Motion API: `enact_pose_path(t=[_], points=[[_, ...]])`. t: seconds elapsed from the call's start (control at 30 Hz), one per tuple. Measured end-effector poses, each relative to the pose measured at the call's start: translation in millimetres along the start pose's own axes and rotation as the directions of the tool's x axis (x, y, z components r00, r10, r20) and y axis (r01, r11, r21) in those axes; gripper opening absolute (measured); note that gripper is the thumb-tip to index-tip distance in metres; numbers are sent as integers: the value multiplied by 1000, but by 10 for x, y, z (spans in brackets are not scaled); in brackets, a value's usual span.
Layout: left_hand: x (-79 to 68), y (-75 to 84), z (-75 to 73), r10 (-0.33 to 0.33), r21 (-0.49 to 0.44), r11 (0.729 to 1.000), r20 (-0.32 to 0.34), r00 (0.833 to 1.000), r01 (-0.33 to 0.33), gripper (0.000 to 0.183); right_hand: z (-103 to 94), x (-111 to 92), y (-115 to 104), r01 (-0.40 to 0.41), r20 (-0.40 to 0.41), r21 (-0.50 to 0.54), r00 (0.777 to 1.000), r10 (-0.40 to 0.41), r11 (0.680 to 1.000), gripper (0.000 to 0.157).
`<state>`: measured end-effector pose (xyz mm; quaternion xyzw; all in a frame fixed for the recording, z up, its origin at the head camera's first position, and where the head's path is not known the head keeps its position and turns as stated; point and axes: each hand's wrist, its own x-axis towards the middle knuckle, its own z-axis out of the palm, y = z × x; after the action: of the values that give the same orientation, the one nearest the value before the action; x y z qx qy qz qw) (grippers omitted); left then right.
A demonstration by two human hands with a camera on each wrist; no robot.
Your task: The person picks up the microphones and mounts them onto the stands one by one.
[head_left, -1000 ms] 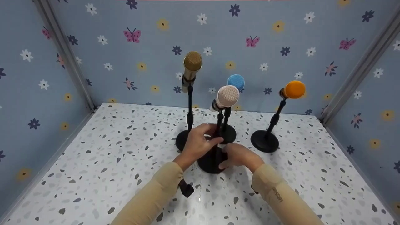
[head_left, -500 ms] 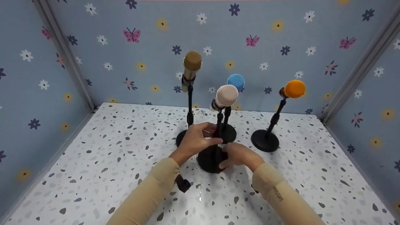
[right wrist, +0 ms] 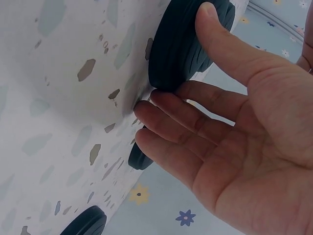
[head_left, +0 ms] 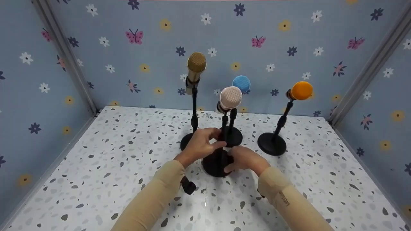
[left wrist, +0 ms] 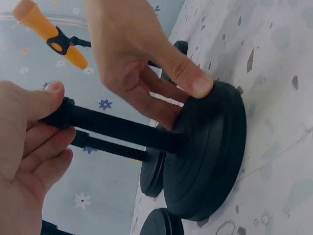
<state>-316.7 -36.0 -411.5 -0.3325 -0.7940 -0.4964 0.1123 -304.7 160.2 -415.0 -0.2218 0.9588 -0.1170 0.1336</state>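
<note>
A pale pink microphone (head_left: pixel 231 97) sits atop a black microphone stand (left wrist: pixel 122 128), which stands upright on the table in front of the others. My left hand (head_left: pixel 199 145) grips the stand's pole at its collar, thumb on the near side and fingers behind. On the right edge of the round base (left wrist: pixel 215 152), my right hand (head_left: pixel 246 159) pinches, its thumb on the top face and fingertips at the lower rim by the tabletop. Part of the base is hidden behind this hand in the head view.
Behind are a gold microphone (head_left: pixel 196 63) on the left, a blue microphone (head_left: pixel 241 84) close behind the pink one, and an orange microphone (head_left: pixel 301 90) to the right, each on a black stand. Flower-patterned walls (head_left: pixel 205 38) enclose the speckled white table (head_left: pixel 128 154).
Both hands keep their hold on the stand. The pink microphone's head has shifted slightly left in the head view; the left forearm has also moved a little left.
</note>
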Motion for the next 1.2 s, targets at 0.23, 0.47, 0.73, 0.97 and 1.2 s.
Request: enact_pose_path(t=[0.23, 0.47, 0.73, 0.97, 1.2], points=[[18, -6, -31, -28, -147, 989, 47, 999, 34, 26, 21, -7, -9, -4, -4, -4, 1000, 4, 1000, 31], [1, 39, 40, -68, -32, 997, 6, 998, 68, 24, 18, -23, 9, -30, 16, 6, 999, 30, 1000, 30], [-13, 24, 23, -66, -5, 998, 62, 996, 67, 25, 31, -40, -3, -19, 12, -8, 1000, 19, 1000, 31], [-71, -18, 8, -65, -31, 997, 29, 997, 66, 25, 47, -6, -26, -24, 13, -6, 1000, 25, 1000, 30], [-128, -63, 13, -57, 102, 994, 142, 988, 42, 33, 13, -24, -20, -24, 17, 0, 1000, 24, 1000, 32]])
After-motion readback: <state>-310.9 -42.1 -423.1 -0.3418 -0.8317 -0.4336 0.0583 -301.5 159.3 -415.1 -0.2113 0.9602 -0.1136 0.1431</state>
